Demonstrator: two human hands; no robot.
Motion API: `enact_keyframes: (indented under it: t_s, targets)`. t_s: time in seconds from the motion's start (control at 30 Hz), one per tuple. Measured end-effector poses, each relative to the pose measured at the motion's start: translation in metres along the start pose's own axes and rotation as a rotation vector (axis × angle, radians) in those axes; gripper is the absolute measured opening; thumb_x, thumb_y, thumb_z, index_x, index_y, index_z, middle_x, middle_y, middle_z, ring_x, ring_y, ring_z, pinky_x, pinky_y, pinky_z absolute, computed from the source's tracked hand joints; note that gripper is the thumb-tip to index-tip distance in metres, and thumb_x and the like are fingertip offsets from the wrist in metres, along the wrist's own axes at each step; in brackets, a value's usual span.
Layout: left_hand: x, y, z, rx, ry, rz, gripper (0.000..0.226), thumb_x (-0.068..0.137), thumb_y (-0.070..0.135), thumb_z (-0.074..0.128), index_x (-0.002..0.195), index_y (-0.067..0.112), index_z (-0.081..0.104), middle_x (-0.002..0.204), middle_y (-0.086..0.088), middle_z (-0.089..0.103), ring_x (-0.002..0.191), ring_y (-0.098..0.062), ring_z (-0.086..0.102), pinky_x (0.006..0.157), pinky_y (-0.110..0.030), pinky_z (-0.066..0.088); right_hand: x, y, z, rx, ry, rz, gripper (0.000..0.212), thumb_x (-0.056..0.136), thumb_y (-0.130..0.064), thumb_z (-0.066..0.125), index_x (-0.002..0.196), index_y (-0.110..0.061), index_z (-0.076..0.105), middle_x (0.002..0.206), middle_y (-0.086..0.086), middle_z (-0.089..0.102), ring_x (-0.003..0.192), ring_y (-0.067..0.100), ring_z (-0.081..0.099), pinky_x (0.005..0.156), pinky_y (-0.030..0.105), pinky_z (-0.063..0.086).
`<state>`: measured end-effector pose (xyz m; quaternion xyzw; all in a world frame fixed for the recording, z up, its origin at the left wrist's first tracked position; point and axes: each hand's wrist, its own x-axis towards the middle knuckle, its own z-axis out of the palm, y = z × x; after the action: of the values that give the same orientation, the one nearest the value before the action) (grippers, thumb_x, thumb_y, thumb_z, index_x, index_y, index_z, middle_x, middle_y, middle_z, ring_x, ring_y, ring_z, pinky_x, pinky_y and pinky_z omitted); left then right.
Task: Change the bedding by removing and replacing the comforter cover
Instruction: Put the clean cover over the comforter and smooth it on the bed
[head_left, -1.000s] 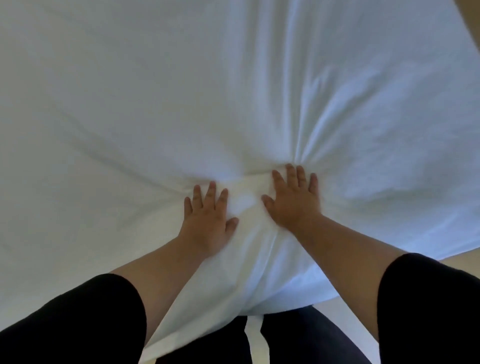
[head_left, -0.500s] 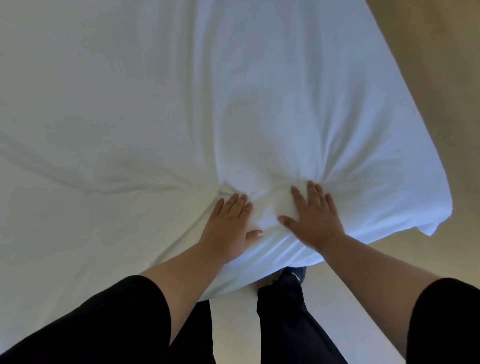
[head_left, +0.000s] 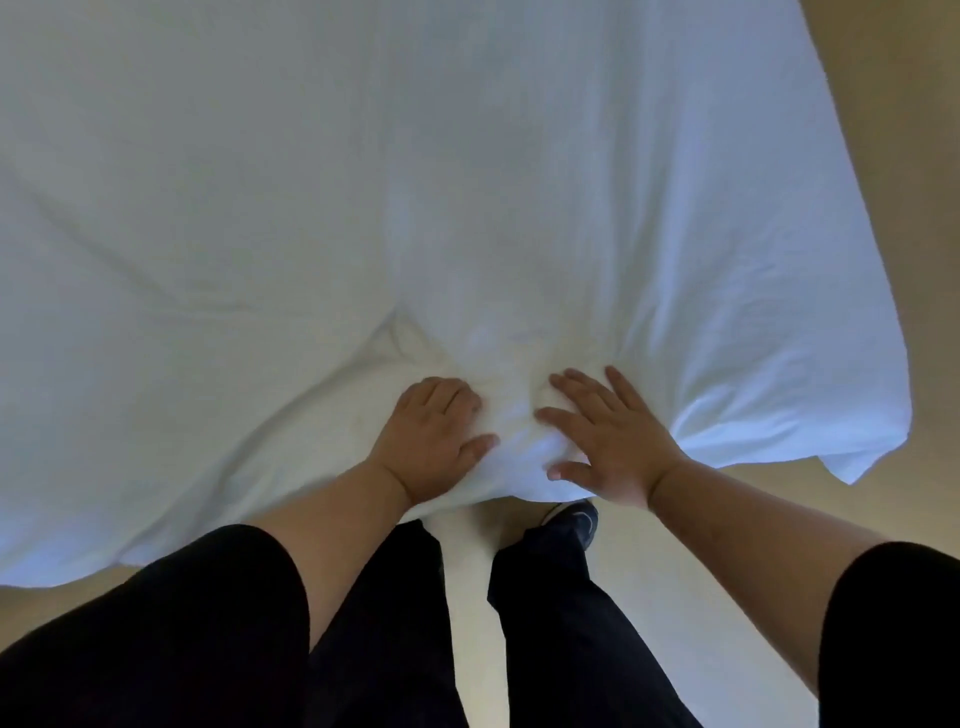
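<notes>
Comforter (head_left: 467, 182) in white cover (head_left: 208, 312), spread broad and mostly flat, hanging past its near edge and ending in a loose corner at the right. Probably laid out this way so the filling can be evened inside the cloth. Cannot tell from here whether this is the old cover or the fresh one, nor where the opening lies.

Floor (head_left: 914, 156), tan, showing beyond the comforter's right side and below its near edge.

Legs in dark trousers (head_left: 561, 623), planted just short of the comforter's near edge, close enough for leaning weight onto the arms. Dark shoe (head_left: 581, 519) peeking out right under that edge.

Right hand (head_left: 618, 441), at the near edge right of the comforter's middle. Fingers (head_left: 576, 387) released and splayed flat, pressing down, likely pinning the layers so nothing slides.

Left hand (head_left: 428, 441), just beside it toward the comforter's left. Fingers (head_left: 452, 395) curled into a puffed fold and grasping it with the thumb tucked against the cloth, apparently gathering filling through the cover.

Creases fanning outward from both hands, matching a downward push at this spot. Judged mid-task: settling or feeling for the filling, with smoothing of the near edge to follow.
</notes>
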<state>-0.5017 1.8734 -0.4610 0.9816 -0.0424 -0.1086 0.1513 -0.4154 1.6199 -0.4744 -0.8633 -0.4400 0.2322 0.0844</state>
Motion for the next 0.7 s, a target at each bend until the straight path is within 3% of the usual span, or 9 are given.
enact_keyframes:
  t_s: [0.07,0.13,0.2,0.3,0.4,0.47,0.57,0.63,0.7]
  targets:
    - [-0.015,0.008,0.009,0.032,-0.019,0.067,0.058,0.086,0.054,0.053,0.118,0.008,0.068,0.12,-0.009,0.066,0.109,-0.034,0.059,0.097,-0.047,0.048,-0.001,0.007,0.002,-0.023,0.161,-0.106,0.042,0.08,-0.038,0.082,0.12,-0.027,0.073,0.142,0.014,0.057,0.133,0.033,0.053,0.113,0.063,0.03]
    - [-0.022,0.009,0.018,0.057,0.062,0.11,0.038,0.087,0.04,0.058,0.106,0.012,0.075,0.113,-0.005,0.071,0.103,-0.035,0.065,0.095,-0.049,0.051,0.007,0.008,0.005,0.015,0.295,-0.115,0.026,0.072,-0.021,0.09,0.096,-0.025,0.081,0.124,0.013,0.069,0.117,0.034,0.065,0.103,0.068,0.039]
    - [-0.023,0.008,0.022,0.057,0.146,0.113,0.023,0.089,0.028,0.06,0.087,0.013,0.077,0.096,-0.002,0.073,0.087,-0.032,0.067,0.088,-0.043,0.054,0.013,0.004,0.006,0.087,0.338,-0.083,0.02,0.07,-0.014,0.091,0.086,-0.022,0.082,0.117,0.011,0.072,0.113,0.034,0.068,0.102,0.07,0.038]
    - [-0.018,0.017,0.015,-0.006,0.142,0.034,0.025,0.09,0.021,0.057,0.071,0.009,0.069,0.077,-0.007,0.068,0.071,-0.032,0.063,0.07,-0.039,0.054,0.006,0.002,-0.002,0.179,0.391,-0.136,0.013,0.075,-0.007,0.086,0.083,-0.016,0.08,0.109,0.005,0.075,0.109,0.029,0.07,0.103,0.069,0.037]
    - [-0.009,0.042,-0.005,-0.118,0.144,-0.007,0.024,0.088,0.014,0.052,0.068,0.006,0.061,0.071,-0.011,0.062,0.062,-0.033,0.057,0.058,-0.04,0.051,-0.015,0.008,-0.028,0.233,0.475,-0.269,0.008,0.084,-0.006,0.071,0.084,-0.01,0.078,0.096,0.002,0.076,0.097,0.025,0.072,0.097,0.048,0.051]
    - [-0.005,0.062,-0.018,-0.159,0.165,0.054,0.023,0.088,0.014,0.051,0.068,0.005,0.06,0.072,-0.011,0.061,0.061,-0.032,0.056,0.056,-0.037,0.05,-0.032,0.016,-0.047,0.218,0.512,-0.289,0.017,0.089,-0.01,0.061,0.084,-0.008,0.078,0.097,0.001,0.076,0.097,0.023,0.072,0.09,0.04,0.054]
    - [-0.01,0.086,-0.027,-0.172,0.162,0.137,0.019,0.087,0.011,0.059,0.069,0.006,0.062,0.074,-0.01,0.063,0.061,-0.03,0.058,0.053,-0.032,0.049,-0.058,0.03,-0.059,0.185,0.514,-0.26,0.02,0.089,-0.01,0.059,0.08,-0.008,0.077,0.097,0.001,0.076,0.098,0.023,0.073,0.084,0.04,0.056]
    - [-0.01,0.094,-0.024,-0.17,0.103,0.128,0.014,0.08,0.005,0.073,0.071,0.006,0.064,0.075,-0.009,0.063,0.063,-0.029,0.059,0.053,-0.031,0.049,-0.069,0.035,-0.052,0.147,0.479,-0.247,0.021,0.089,-0.01,0.058,0.08,-0.01,0.077,0.098,-0.001,0.076,0.101,0.022,0.073,0.084,0.04,0.055]
    - [-0.008,0.097,-0.015,-0.124,-0.086,0.102,0.004,0.084,0.005,0.069,0.086,0.008,0.068,0.089,-0.009,0.065,0.079,-0.032,0.062,0.065,-0.034,0.051,-0.067,0.035,-0.04,0.074,0.409,-0.209,0.018,0.087,-0.01,0.061,0.081,-0.013,0.078,0.099,-0.003,0.077,0.101,0.022,0.073,0.083,0.039,0.055]
